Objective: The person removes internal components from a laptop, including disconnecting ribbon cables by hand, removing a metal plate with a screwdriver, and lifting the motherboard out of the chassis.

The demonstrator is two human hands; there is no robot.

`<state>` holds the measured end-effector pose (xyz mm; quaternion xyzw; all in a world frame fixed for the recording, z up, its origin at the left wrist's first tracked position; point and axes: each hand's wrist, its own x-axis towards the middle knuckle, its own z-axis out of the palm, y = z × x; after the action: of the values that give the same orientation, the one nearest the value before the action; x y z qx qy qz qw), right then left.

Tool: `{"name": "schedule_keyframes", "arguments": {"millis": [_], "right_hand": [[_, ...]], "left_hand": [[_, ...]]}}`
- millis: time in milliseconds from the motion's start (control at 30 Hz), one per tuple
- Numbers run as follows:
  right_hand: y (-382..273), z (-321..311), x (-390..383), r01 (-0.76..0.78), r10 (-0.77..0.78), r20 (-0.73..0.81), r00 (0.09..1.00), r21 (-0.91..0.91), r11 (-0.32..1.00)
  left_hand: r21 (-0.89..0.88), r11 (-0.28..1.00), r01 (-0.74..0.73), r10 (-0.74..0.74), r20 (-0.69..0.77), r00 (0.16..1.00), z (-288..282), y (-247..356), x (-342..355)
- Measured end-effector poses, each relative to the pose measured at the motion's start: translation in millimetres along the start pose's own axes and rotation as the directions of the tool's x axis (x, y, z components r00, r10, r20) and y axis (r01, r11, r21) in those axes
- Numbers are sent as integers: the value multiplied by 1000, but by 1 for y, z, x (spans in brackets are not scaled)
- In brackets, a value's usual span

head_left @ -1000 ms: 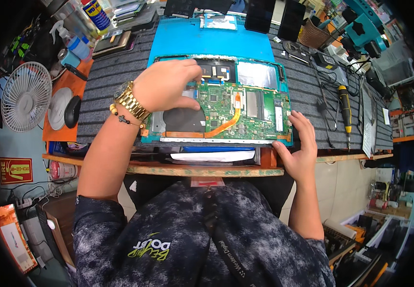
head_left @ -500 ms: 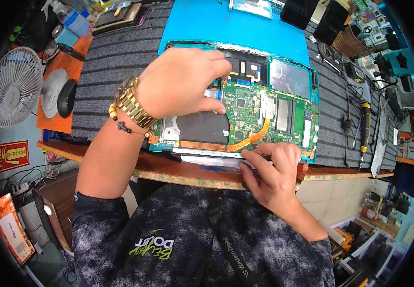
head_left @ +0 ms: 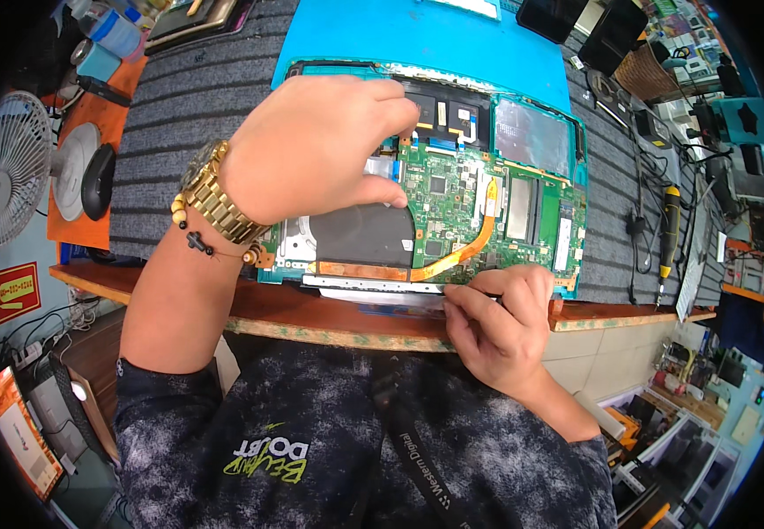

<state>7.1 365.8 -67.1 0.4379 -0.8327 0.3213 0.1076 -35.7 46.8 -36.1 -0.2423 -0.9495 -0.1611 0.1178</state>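
Observation:
An opened laptop base (head_left: 536, 132) with a teal rim lies in front of me, its green circuit board (head_left: 439, 181) exposed. A copper heat pipe (head_left: 465, 256) runs along the near side and bends up across the board. My left hand (head_left: 320, 145) arches over the left part, thumb and forefinger apart, their tips by the board's left edge. Nothing shows between them; the other fingers are partly hidden. At the near edge, my right hand (head_left: 503, 322) is closed, thumb and forefinger close together against the base's rim. What they pinch, if anything, is hidden.
A blue mat (head_left: 426, 44) lies beyond the laptop on a grey striped cloth (head_left: 197, 106). To the right are a yellow-black screwdriver (head_left: 670, 234) and tangled cables (head_left: 637, 194). A white fan (head_left: 11, 172) and black mouse (head_left: 100, 181) stand left. The wooden table edge (head_left: 346, 333) runs before me.
The view has shifted slightly, so the laptop and bench sit a little further left and higher. Both hands keep nearly the same places on the laptop.

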Motion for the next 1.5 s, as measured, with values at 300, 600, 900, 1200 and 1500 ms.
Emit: {"name": "schedule_keyframes", "arguments": {"millis": [300,600,900,1200,1500], "right_hand": [[-6,-7,12,75,-74,-13,997,51,996],[-123,-91,54,200,-190,438,879,24,979],[-184,-136,89,403,-162,804,572,-104,909],[-212,-147,68,303,-105,784,611,-109,947],[49,-138,-11,-307,307,235,922,-37,951]], "left_hand": [[-22,1000,-8,7,-32,999,0,1,-1],[43,999,-20,19,9,1000,0,0,0],[-2,993,118,-118,94,989,-1,4,2],[9,938,347,-340,217,915,-12,18,14],[-119,955,271,-263,81,961,-8,18,0]]}}
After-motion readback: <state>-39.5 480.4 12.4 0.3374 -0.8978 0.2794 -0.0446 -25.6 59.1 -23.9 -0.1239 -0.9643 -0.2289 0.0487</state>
